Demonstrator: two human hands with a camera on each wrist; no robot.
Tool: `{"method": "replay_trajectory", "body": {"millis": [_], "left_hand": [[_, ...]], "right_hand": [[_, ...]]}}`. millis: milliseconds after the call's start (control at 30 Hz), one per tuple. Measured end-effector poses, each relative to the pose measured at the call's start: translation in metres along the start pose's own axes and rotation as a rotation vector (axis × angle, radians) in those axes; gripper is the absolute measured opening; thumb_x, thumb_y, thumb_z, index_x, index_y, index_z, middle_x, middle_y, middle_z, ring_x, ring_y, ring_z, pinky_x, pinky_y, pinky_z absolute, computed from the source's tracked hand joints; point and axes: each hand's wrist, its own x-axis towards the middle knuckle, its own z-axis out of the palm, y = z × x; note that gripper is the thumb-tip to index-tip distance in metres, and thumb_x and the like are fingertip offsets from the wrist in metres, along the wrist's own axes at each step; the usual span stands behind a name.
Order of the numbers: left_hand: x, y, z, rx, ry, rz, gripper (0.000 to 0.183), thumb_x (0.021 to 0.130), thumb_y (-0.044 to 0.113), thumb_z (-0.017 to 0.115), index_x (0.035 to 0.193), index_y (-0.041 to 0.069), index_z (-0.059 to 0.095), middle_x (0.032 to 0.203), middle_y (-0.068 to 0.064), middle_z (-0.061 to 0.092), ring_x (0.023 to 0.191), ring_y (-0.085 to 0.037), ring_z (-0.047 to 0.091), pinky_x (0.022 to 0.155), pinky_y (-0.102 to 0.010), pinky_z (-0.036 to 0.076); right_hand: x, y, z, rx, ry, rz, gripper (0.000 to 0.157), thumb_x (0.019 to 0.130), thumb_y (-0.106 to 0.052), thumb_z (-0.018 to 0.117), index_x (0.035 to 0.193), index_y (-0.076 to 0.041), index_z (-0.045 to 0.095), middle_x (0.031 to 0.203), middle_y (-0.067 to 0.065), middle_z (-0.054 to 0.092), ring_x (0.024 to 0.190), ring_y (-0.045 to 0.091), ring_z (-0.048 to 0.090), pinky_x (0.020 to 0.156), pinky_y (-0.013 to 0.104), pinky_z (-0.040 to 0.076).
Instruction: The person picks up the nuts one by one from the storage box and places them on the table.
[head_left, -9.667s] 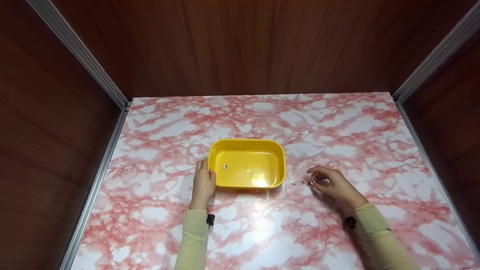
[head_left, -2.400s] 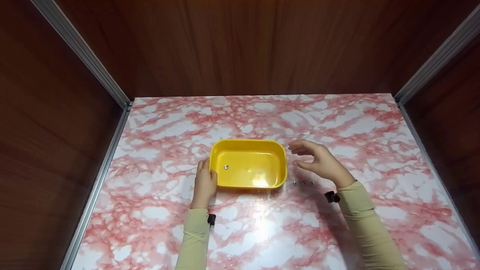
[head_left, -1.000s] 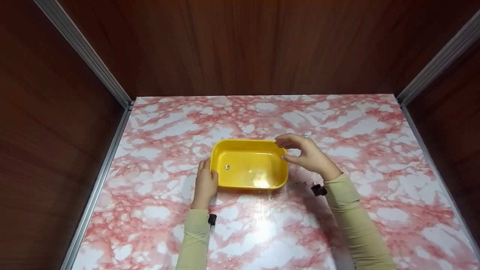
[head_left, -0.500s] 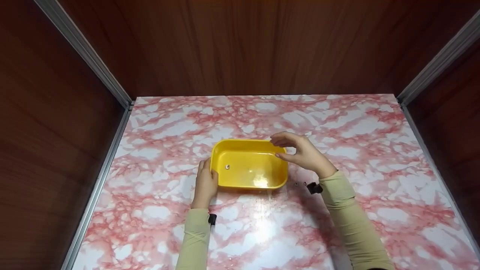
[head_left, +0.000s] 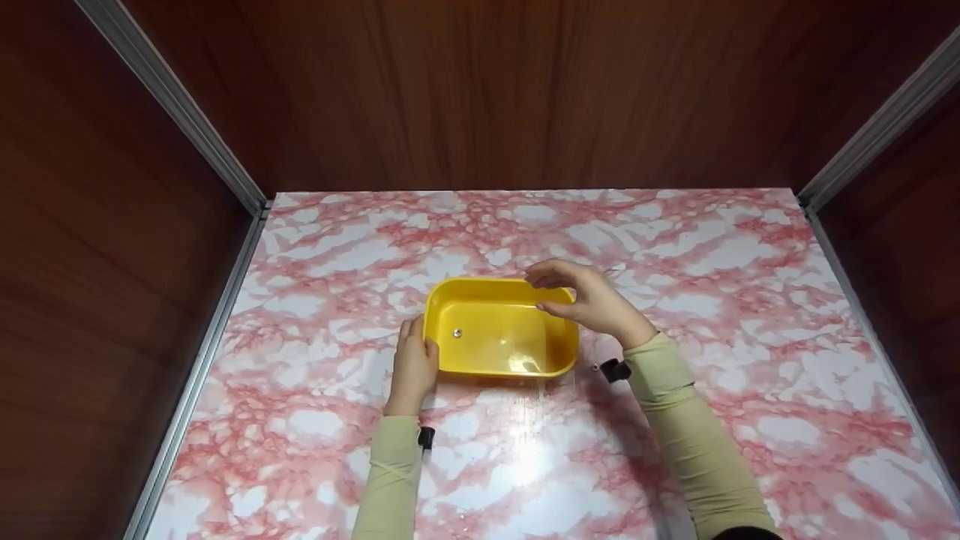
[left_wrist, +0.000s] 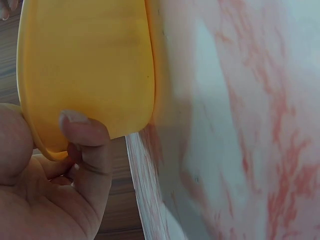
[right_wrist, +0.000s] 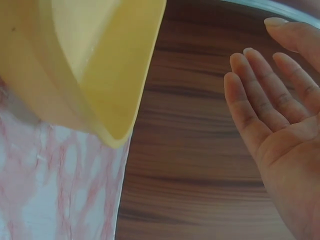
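Note:
A yellow rectangular plastic box (head_left: 480,375) stands on the table in the head view. My left hand (head_left: 412,367) grips its left end; in the left wrist view the thumb (left_wrist: 85,131) bends over the rim, and part of the fingers is hidden behind the hand. One small silvery piece with a dark centre, like a nut (head_left: 457,333), lies in the box at the left. Above the box's right end is my right hand (head_left: 589,296), thumb and fingers apart, holding nothing. Another small silvery piece (head_left: 596,367) is on the table beside the black wrist camera (head_left: 615,370).
The red-and-white marbled tabletop (head_left: 337,300) surrounds the box. Dark wood panels rise behind it (head_left: 480,97) and at both sides, with metal rails (head_left: 180,105) along the corners. A bright light reflection lies in front of the box.
My right hand has left the row of small pieces on the table and moved left over the box. Its wrist camera now covers some of them. The left hand keeps its grip.

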Motion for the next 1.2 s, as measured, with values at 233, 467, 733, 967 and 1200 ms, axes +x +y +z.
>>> {"method": "replay_trajectory", "body": {"millis": [233, 467, 733, 967, 1200], "left_hand": [[0.000, -0.001, 0.001, -0.004, 0.000, -0.013, 0.042, 0.091, -0.003, 0.049, 0.133, -0.008, 0.047, 0.123, -0.019, 0.049, 0.111, -0.031, 0.052, 0.098, -0.042, 0.041], [0.001, -0.001, 0.002, 0.002, -0.001, -0.024, 0.042, 0.091, -0.002, 0.049, 0.133, -0.007, 0.048, 0.124, -0.018, 0.049, 0.110, -0.031, 0.053, 0.098, -0.042, 0.041], [0.000, 0.000, 0.001, 0.003, -0.016, -0.016, 0.042, 0.092, -0.001, 0.048, 0.134, -0.006, 0.047, 0.123, -0.017, 0.048, 0.110, -0.029, 0.052, 0.098, -0.042, 0.041], [0.000, 0.000, 0.001, -0.006, -0.005, -0.017, 0.042, 0.091, -0.002, 0.048, 0.134, -0.006, 0.047, 0.124, -0.018, 0.048, 0.112, -0.030, 0.051, 0.099, -0.041, 0.040], [0.000, 0.000, 0.000, -0.003, 0.002, -0.004, 0.042, 0.091, -0.002, 0.049, 0.133, -0.007, 0.048, 0.124, -0.018, 0.048, 0.113, -0.031, 0.051, 0.100, -0.041, 0.040]], "right_hand": [[0.008, -0.001, 0.005, 0.017, -0.033, -0.001, 0.041, 0.083, 0.007, 0.068, 0.122, 0.008, 0.056, 0.117, 0.021, 0.060, 0.107, 0.040, 0.057, 0.093, 0.053, 0.043], [0.014, -0.001, 0.011, 0.022, -0.044, -0.028, 0.040, 0.082, 0.007, 0.068, 0.121, 0.005, 0.058, 0.116, 0.017, 0.061, 0.107, 0.039, 0.057, 0.094, 0.052, 0.044], [0.019, 0.001, 0.019, 0.014, -0.053, -0.020, 0.040, 0.082, 0.006, 0.069, 0.121, 0.002, 0.059, 0.115, 0.016, 0.062, 0.106, 0.038, 0.057, 0.094, 0.050, 0.044], [0.023, 0.002, 0.023, 0.003, -0.054, -0.018, 0.041, 0.082, 0.007, 0.069, 0.121, 0.002, 0.059, 0.115, 0.015, 0.063, 0.107, 0.036, 0.058, 0.095, 0.048, 0.043], [0.027, 0.004, 0.026, 0.014, -0.083, -0.028, 0.040, 0.082, 0.007, 0.068, 0.120, 0.003, 0.059, 0.116, 0.016, 0.061, 0.108, 0.037, 0.056, 0.096, 0.049, 0.042]]}}
